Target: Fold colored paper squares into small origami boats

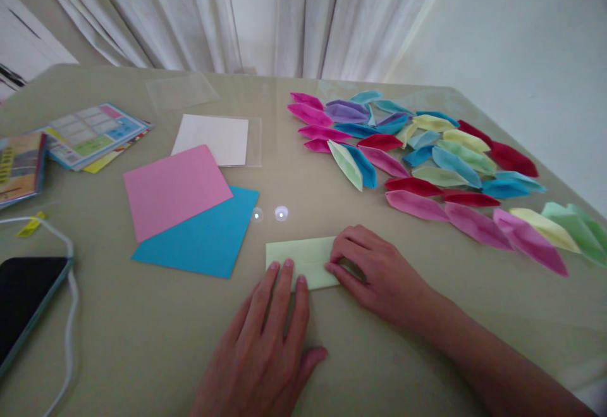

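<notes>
A folded pale green paper strip (pixel 300 257) lies on the table in front of me. My left hand (pixel 265 347) rests flat on the table, fingers stretched out, with its fingertips pressing the strip's near edge. My right hand (pixel 374 274) covers the strip's right end, its fingers curled and pinching the paper there. Just left of the strip lie a pink sheet (pixel 173 189) on top of a blue sheet (pixel 208 240).
Several folded paper boats (pixel 427 157) in many colours spread across the right side of the table (pixel 142 341). A white sheet in clear plastic (pixel 213 138) lies behind the pink one. Booklets (pixel 90 132), a phone (pixel 23 303) and a white cable (pixel 71 316) sit at the left.
</notes>
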`<state>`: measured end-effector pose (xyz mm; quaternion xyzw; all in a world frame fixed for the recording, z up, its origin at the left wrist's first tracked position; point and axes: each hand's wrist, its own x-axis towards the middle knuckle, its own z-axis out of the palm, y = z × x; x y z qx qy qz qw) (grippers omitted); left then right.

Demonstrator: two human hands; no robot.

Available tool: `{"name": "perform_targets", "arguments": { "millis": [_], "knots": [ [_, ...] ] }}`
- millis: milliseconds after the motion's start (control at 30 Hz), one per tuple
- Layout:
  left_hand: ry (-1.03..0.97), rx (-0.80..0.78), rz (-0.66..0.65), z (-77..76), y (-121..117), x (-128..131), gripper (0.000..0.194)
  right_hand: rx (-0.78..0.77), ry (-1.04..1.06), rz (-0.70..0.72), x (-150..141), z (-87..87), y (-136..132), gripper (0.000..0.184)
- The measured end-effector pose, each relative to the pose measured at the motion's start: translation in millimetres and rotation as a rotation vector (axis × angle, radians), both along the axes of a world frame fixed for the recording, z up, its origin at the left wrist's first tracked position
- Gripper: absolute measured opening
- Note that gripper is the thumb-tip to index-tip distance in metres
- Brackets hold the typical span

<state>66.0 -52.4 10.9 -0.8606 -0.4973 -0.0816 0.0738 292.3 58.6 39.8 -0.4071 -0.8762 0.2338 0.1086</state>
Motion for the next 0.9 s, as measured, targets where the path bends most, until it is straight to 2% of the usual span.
{"name": "perform_targets", "arguments": {
  "millis": [233, 900],
  "knots": [
    [-0.018, -0.001, 0.0, 0.6, -0.1, 0.6, 0.066, 0.095, -0.028, 0.023, -0.6, -0.1, -2.3, 0.012],
    [-0.023, -0.017, 0.03, 0.9, -0.6, 1.5, 0.066, 0.108, -0.059, 0.025, 0.2, -0.7, -5.7, 0.016]
  ]
}}
